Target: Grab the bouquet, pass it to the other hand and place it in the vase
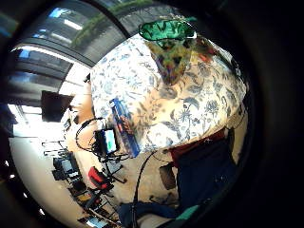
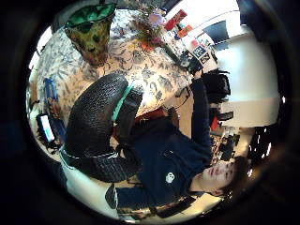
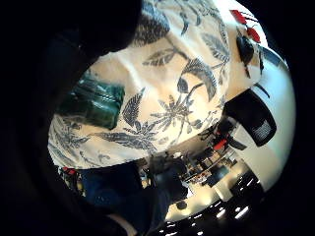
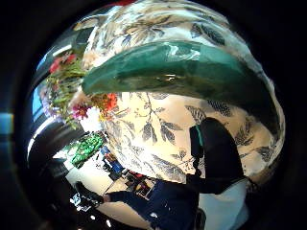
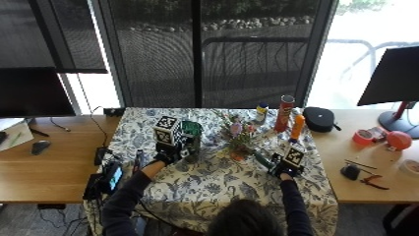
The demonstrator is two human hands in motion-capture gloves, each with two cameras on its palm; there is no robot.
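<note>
Nearest, low in the outside view, both gloved hands reach over the floral tablecloth (image 5: 216, 184). At lower right, the right hand (image 5: 283, 169) closes round the green-wrapped stem end of the bouquet (image 5: 239, 140), whose blooms lie towards the centre. At centre left, the left hand (image 5: 162, 158) rests just beside the vase (image 5: 190, 133), fingers loosely curled, holding nothing. The bouquet looks light, soft and easily crushed, so the wrapped stems seem the place to hold it. Beyond, the green glass vase stands upright, wide-mouthed, probably slippery.
</note>
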